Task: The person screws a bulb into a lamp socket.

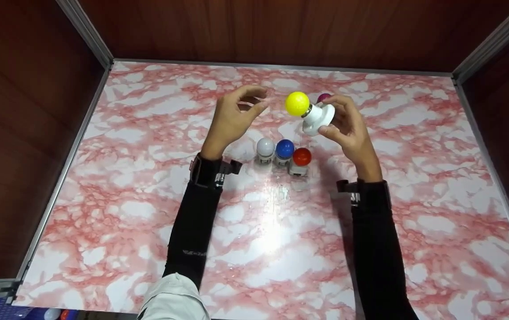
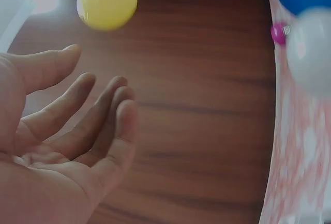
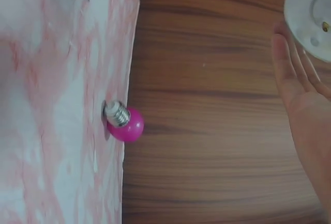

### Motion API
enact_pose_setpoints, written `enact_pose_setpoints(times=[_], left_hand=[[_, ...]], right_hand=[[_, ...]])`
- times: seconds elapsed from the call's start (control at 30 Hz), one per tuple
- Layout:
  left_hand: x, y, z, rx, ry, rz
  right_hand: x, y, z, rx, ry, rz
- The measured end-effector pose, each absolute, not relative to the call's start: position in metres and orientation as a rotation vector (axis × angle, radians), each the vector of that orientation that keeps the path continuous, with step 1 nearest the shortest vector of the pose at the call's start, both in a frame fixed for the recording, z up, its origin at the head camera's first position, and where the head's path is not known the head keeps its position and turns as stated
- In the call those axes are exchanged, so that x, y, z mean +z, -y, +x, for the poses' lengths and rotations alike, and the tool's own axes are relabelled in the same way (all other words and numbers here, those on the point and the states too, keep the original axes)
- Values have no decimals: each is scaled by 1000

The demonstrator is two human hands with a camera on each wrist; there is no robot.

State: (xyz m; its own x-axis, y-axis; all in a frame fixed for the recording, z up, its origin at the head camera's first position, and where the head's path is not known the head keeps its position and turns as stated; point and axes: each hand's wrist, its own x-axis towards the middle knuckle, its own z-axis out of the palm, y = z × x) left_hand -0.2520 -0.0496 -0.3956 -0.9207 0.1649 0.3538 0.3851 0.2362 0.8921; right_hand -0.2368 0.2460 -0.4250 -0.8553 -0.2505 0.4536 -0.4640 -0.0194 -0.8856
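My right hand (image 1: 350,129) grips a white lamp holder (image 1: 318,120) by its round base, above the table. A yellow light bulb (image 1: 297,104) sits in the holder, tilted up and to the left. Facing the bulb, my left hand (image 1: 236,115) has loosely bent fingers with nothing in them, and a gap separates it from the bulb in the left wrist view. A magenta bulb (image 3: 129,125) lies on the table behind the right hand, its metal screw cap bare. In the right wrist view the holder's flat underside (image 3: 313,14) shows beside the right fingers.
White (image 1: 265,146), blue (image 1: 285,149) and red (image 1: 302,157) bulbs stand in white holders, side by side on the pink marbled table (image 1: 125,222). Brown wood panels (image 1: 281,31) wall the back and sides. A blue basket (image 1: 3,309) shows below the table's front left corner.
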Motion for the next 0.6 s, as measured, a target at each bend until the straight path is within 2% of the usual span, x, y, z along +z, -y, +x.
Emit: enact_pose_setpoints(times=[0.23, 0.6], left_hand=[[-406, 71, -264, -1608, 2488, -439], [-427, 87, -277, -1314, 2771, -260]], right_hand=[[-426, -257, -238, 1974, 2133, 755], [-427, -287, -232, 1770, 2453, 505]])
